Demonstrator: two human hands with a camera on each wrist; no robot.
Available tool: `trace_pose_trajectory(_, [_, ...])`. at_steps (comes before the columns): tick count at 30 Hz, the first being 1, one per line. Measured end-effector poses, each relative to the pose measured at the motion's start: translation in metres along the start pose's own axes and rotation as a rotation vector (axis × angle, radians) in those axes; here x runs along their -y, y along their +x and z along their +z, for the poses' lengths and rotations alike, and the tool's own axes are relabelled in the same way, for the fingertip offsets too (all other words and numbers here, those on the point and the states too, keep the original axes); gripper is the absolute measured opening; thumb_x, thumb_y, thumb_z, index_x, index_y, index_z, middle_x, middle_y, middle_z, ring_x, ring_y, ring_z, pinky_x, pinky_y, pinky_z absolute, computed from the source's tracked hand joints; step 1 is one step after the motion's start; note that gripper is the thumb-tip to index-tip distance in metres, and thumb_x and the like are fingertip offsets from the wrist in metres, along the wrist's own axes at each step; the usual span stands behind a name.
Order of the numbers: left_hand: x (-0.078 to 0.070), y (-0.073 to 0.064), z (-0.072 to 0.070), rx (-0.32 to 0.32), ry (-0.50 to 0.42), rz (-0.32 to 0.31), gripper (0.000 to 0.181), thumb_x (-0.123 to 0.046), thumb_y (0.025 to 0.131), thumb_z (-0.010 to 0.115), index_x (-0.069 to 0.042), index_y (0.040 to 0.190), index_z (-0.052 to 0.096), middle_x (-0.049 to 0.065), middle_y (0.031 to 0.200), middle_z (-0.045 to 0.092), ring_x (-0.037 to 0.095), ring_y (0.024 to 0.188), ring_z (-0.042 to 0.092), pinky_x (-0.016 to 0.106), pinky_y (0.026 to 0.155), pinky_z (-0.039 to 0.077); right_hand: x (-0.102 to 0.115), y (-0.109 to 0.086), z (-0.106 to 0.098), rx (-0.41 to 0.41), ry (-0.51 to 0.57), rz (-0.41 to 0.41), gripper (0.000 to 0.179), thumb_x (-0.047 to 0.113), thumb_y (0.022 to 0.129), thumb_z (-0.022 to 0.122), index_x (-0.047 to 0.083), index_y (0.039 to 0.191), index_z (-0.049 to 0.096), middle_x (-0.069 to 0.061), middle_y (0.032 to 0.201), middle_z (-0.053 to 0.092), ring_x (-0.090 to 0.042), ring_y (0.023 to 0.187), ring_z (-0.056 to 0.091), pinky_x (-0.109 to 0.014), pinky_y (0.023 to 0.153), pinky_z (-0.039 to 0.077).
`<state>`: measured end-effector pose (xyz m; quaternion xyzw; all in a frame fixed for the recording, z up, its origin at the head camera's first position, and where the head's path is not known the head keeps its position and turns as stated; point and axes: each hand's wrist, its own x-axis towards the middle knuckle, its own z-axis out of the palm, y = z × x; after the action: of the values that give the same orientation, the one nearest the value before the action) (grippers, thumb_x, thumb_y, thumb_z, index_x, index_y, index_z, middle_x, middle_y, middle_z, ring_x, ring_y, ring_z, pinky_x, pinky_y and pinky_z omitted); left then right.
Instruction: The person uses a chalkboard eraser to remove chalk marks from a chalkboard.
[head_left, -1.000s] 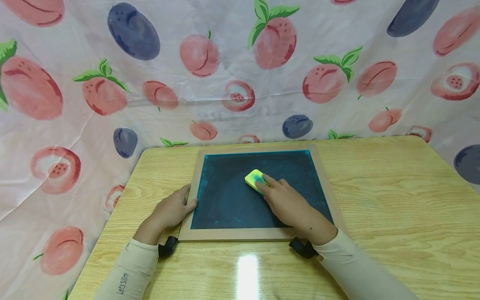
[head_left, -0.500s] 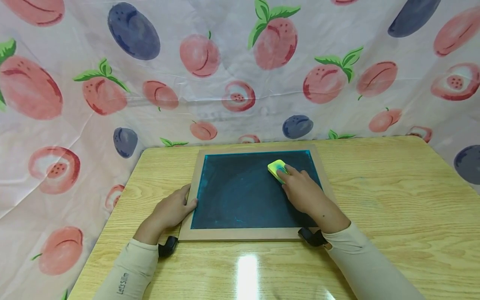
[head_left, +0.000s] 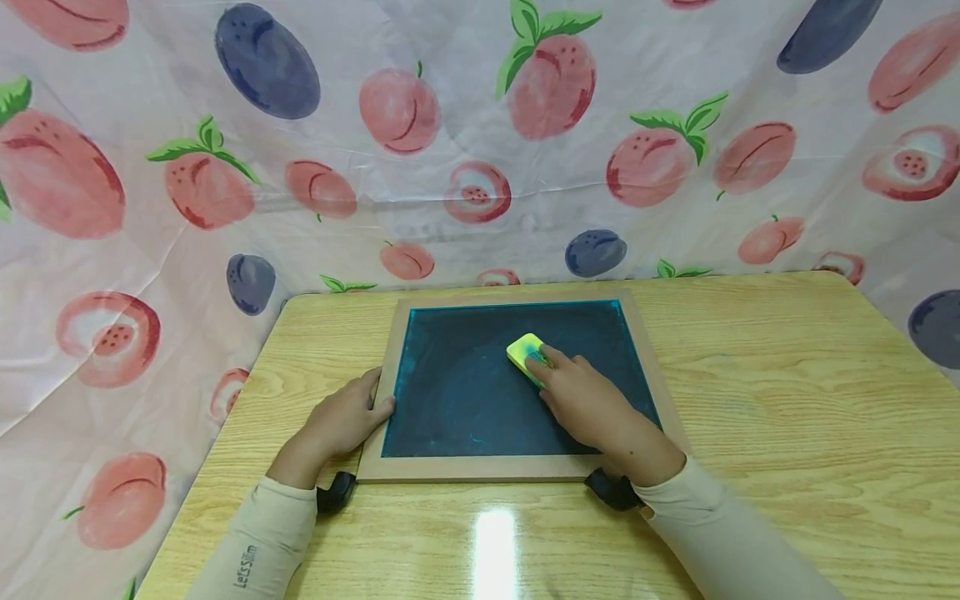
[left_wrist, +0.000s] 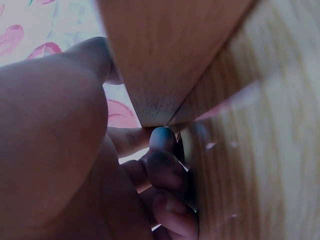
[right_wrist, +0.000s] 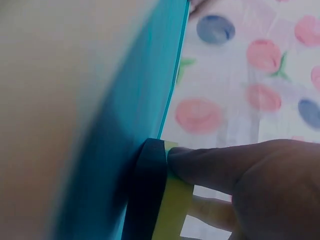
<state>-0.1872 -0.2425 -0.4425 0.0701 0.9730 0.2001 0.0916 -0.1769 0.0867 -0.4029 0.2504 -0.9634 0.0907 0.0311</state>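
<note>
A small chalkboard (head_left: 450, 400) with a wooden frame lies flat on the table. My right hand (head_left: 588, 404) holds a yellow board eraser (head_left: 521, 347) near the middle of its dark surface. In the right wrist view, the eraser's dark felt side (right_wrist: 146, 192) faces the board, with the thumb on the yellow side. At the board's left edge, my left hand (head_left: 340, 423) grips the wooden frame (left_wrist: 155, 55). Its thumb lies over the top of the frame, and the curled fingers meet the side edge near the tabletop. Part of the board's right side is hidden under the right forearm.
The light wooden table (head_left: 787, 400) extends well to the right of the board. Behind it hangs a fruit-printed cloth (head_left: 315, 83). A few faint blue chalk marks (head_left: 477, 439) show low on the board. Each wrist carries a black camera mount (head_left: 335, 493).
My right hand slid the eraser toward the upper right of the board, then back left and slightly nearer. The left hand and the board have stayed in place.
</note>
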Motion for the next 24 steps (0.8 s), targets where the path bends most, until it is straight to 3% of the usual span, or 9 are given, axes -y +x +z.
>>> trace_pose_trajectory(12, [-0.001,0.0,-0.001,0.004,-0.01,0.0,0.061,-0.043,0.093,0.047,-0.017,0.145,0.028,0.004,0.098,0.061,0.012,0.073,0.056,0.033,0.065,0.044,0.047,-0.015,0.011,0.047,-0.048,-0.216,0.054,0.021,0.086,0.065,0.022,0.137,0.046,-0.011,0.141,0.042,-0.031,0.104,0.059,-0.041,0.08,0.052])
trace_pose_trajectory(18, [-0.001,0.0,-0.001,0.008,-0.024,0.0,0.06,-0.042,0.093,0.047,-0.018,0.145,0.028,0.002,0.092,0.06,0.011,0.069,0.055,0.031,0.063,0.043,0.051,-0.015,0.013,0.05,-0.05,-0.21,0.056,0.021,0.085,0.066,0.025,0.137,0.046,-0.009,0.141,0.042,-0.03,0.105,0.059,-0.041,0.081,0.052])
trace_pose_trajectory(24, [-0.001,0.0,0.0,0.017,0.002,-0.013,0.062,-0.045,0.093,0.045,-0.018,0.146,0.026,0.001,0.084,0.056,0.011,0.068,0.053,0.03,0.061,0.042,0.036,-0.013,0.011,0.034,-0.018,-0.153,0.053,0.018,0.085,0.066,0.023,0.135,0.049,-0.011,0.14,0.044,-0.032,0.104,0.059,-0.042,0.081,0.051])
